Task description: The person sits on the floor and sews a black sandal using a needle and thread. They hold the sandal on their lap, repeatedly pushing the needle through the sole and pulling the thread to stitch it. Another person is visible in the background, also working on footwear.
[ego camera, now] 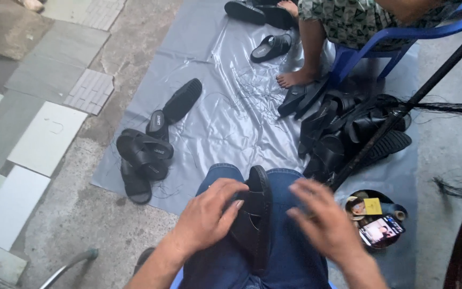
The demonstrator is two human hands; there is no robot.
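Note:
A black sandal (256, 214) lies between my knees on my blue jeans (290, 251). My left hand (207, 217) rests on the sandal's left side, fingers curled over its strap. Just to the sandal's right, my right hand (324, 222) hovers over my thigh with fingers spread and blurred, holding nothing.
A grey plastic sheet (225, 115) covers the floor. A small group of black sandals (148, 152) lies at its left, a bigger pile (343, 131) at its right. Another person sits on a blue chair (397, 37) ahead. A round tray (379, 218) holds a phone. A black pole (413, 101) slants across.

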